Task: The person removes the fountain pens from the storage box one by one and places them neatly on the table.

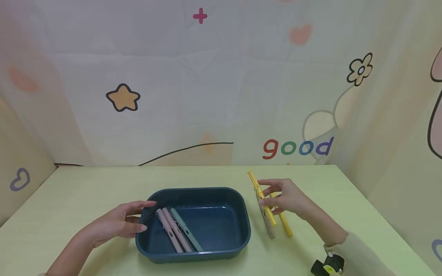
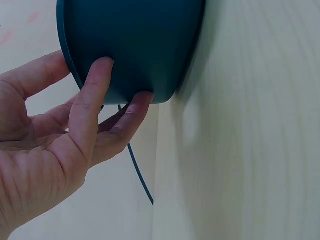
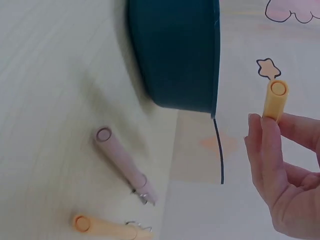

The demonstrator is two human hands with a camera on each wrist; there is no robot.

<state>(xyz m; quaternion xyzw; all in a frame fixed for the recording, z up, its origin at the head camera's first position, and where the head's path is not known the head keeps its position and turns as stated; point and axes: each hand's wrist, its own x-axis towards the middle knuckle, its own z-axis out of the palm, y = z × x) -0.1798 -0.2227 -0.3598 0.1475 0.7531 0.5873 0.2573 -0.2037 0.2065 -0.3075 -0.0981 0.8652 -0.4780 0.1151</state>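
Observation:
My left hand (image 1: 121, 220) holds the left end of a dark blue basin (image 1: 193, 257), one fingertip over the rim and other digits against the outer wall (image 2: 135, 45). Inside the basin, two mauve pens (image 1: 169, 230) and a green pen (image 1: 186, 230) lie side by side at the left. To the right of the basin, my right hand (image 1: 288, 197) pinches a yellow pen (image 1: 265, 207) tilted above the table. Under that hand, a greyish-mauve pen (image 3: 120, 157) and another yellow pen (image 3: 105, 227) lie on the table.
The pale wooden table (image 1: 96, 184) meets a patterned curtain (image 1: 172, 96) at its back edge. More curtain hangs on both sides. A black device (image 1: 328, 265) is strapped at the right sleeve.

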